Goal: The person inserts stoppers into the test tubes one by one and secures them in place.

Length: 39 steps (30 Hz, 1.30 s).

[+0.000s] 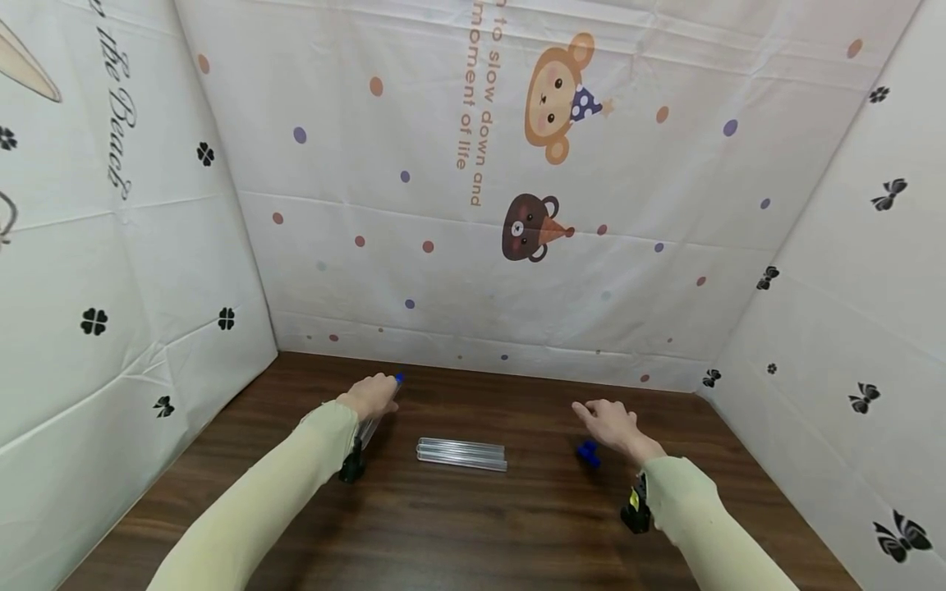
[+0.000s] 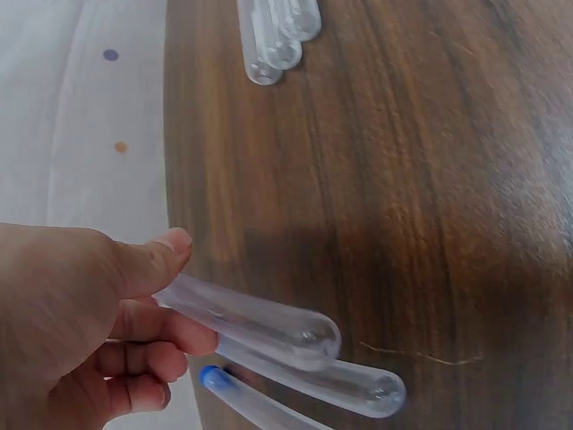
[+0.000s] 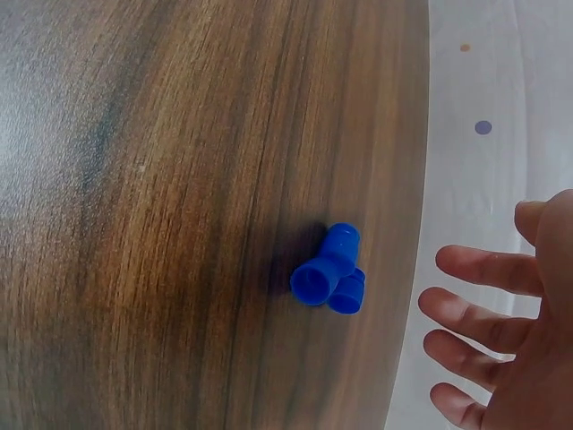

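Tube point(image 2: 257, 322) in left hand point(image 2: 81, 300) (wall point(image 1: 443, 205): "life")

1. 1 tube point(image 2: 260, 318) in L hand point(image 1: 372, 396); 2 other tubes point(image 2: 336, 383) just beside it.
2. Tube row point(image 1: 461, 454) on table point(image 1: 473, 533), R of L hand.
3. Caps point(image 3: 315, 282) on table, just L & nearside of R hand point(image 1: 610, 425).

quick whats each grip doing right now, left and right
Left grip: closed, pinching a clear tube between thumb and finger.
Right grip: open, holding nothing, near the blue caps.
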{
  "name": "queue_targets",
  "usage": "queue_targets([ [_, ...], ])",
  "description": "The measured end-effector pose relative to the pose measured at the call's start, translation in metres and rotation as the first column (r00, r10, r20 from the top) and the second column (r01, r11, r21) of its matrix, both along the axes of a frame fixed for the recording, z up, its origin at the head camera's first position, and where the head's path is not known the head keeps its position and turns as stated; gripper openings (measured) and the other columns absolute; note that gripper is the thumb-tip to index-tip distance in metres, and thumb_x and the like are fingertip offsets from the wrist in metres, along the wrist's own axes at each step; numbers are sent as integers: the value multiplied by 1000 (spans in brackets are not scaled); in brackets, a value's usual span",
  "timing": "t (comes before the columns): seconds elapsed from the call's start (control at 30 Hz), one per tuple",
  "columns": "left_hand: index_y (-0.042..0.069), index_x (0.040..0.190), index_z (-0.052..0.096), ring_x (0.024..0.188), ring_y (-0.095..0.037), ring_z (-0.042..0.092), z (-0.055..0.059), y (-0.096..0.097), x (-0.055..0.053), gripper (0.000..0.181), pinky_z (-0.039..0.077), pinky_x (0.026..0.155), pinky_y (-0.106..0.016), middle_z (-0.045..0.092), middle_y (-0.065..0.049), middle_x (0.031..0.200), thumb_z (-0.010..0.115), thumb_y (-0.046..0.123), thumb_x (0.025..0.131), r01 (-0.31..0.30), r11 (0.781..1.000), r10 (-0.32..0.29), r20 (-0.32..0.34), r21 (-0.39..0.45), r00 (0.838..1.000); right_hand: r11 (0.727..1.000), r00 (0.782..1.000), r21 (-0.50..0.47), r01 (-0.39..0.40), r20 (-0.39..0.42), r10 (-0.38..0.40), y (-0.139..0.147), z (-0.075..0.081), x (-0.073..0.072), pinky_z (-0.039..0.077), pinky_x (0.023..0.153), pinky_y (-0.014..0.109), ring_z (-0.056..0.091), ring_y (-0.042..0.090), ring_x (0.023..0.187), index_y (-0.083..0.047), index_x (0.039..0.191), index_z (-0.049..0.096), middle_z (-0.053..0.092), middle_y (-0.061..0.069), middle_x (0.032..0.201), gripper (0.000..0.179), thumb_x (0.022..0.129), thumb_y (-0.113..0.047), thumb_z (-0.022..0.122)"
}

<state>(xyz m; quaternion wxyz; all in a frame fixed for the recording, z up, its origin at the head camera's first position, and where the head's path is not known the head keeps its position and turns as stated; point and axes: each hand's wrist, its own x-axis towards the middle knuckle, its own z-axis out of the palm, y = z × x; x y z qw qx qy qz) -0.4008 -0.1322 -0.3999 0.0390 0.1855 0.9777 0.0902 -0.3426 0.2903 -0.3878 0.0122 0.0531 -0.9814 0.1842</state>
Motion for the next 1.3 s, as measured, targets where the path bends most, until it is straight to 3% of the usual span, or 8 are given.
queue_targets([
  [0.17, -11, 130, 46, 110, -40, 59, -3, -4, 3, 46, 51, 92, -47, 55, -29, 125, 60, 16, 95, 7, 1000, -7, -5, -21, 1000, 1000, 1000, 0, 5, -11, -5, 0, -2, -1, 23, 101, 75, 48, 48, 125, 7, 133, 52, 60, 24, 130, 59, 103, -41, 37],
  [0.3, -13, 141, 35, 119, -42, 55, -4, -4, 6, 58, 48, 97, -49, 47, -33, 137, 59, 15, 96, 17, 999, -17, 2, -33, 1000, 1000, 1000, 0, 1, -8, -1, -1, -5, -1, 24, 100, 74, 47, 48, 125, 6, 133, 52, 60, 23, 129, 59, 103, -42, 37],
  [0.77, -11, 143, 32, 108, -40, 61, -13, -6, 4, 61, 52, 88, -47, 50, -32, 135, 60, 14, 95, 20, 997, -20, 0, -77, 1000, 1000, 1000, 16, -6, -18, 6, -8, -6, 1, 26, 98, 74, 45, 50, 125, 6, 130, 56, 60, 24, 130, 54, 103, -38, 41],
  [1.3, -12, 141, 36, 115, -41, 58, -19, -8, 2, 59, 50, 93, -48, 47, -32, 139, 60, 16, 95, 12, 994, -11, 10, -109, 1000, 1000, 1000, 9, -8, -11, 8, -8, -12, 0, 26, 98, 74, 44, 51, 125, 5, 130, 56, 60, 24, 129, 55, 102, -40, 41],
])
